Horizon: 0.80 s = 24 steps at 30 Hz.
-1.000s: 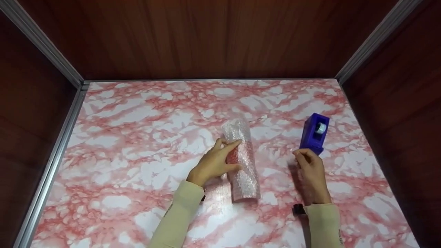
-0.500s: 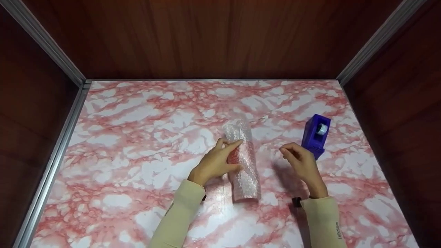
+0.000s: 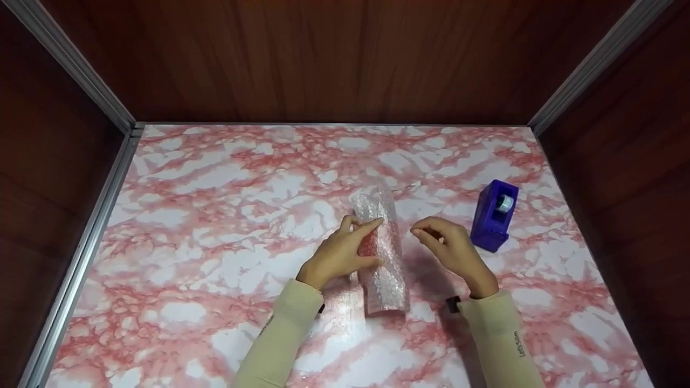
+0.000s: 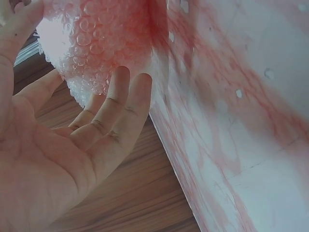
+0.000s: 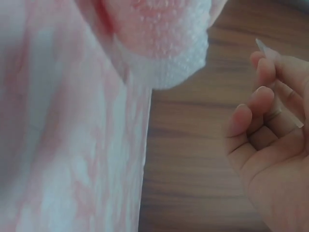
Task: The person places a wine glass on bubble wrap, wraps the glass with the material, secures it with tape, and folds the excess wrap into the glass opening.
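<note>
A bubble-wrapped bundle (image 3: 387,283) lies lengthwise on the table, with something red or pink showing through the clear wrap. My left hand (image 3: 335,254) rests on its left side, thumb and index finger spread apart and pressing on top. In the left wrist view, the other fingers (image 4: 108,108) lie loosely bent beside the bubble wrap (image 4: 91,43). To the right of the bundle and apart from it, my right hand (image 3: 450,248) pinches a small piece of clear tape (image 5: 261,47) between thumb and index finger. What is inside the wrap cannot be made out.
A purple tape dispenser (image 3: 485,229) with a tape roll (image 3: 505,203) stands on the right of the table, beyond the right hand. The table (image 3: 215,215) has a red-and-white marbled top. Dark wooden panels (image 3: 334,64) with metal edging enclose its back and sides.
My right hand has moved left from the tape dispenser toward the bundle, carrying the piece of tape. The left hand stays in place on the bubble wrap.
</note>
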Each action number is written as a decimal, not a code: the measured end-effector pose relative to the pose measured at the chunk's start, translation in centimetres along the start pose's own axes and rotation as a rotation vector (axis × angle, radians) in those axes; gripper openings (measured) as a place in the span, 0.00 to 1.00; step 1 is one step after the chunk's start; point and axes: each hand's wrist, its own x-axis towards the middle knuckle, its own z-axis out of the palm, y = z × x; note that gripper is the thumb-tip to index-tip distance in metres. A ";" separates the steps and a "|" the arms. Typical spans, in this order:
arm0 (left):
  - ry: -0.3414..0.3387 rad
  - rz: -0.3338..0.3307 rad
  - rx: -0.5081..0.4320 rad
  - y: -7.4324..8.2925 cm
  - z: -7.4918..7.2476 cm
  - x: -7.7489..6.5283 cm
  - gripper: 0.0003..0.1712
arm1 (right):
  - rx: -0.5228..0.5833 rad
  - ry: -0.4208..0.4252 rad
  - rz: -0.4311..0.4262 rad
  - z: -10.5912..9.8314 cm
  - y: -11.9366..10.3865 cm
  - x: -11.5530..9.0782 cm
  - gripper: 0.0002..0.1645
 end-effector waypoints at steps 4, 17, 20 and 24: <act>-0.010 -0.002 -0.003 0.0 0.1 0.0 0.50 | -0.001 -0.032 -0.071 0.8 -1.2 0.7 0.10; 0.001 -0.002 -0.017 0.0 0.2 0.5 0.50 | 0.031 -0.179 -0.223 2.7 -0.5 2.3 0.06; 0.006 0.003 -0.016 0.0 0.3 0.6 0.50 | 0.008 -0.214 -0.238 3.1 -0.5 2.6 0.06; 0.013 0.009 -0.017 0.0 0.4 0.8 0.50 | -0.056 -0.267 -0.235 3.5 -0.4 2.9 0.08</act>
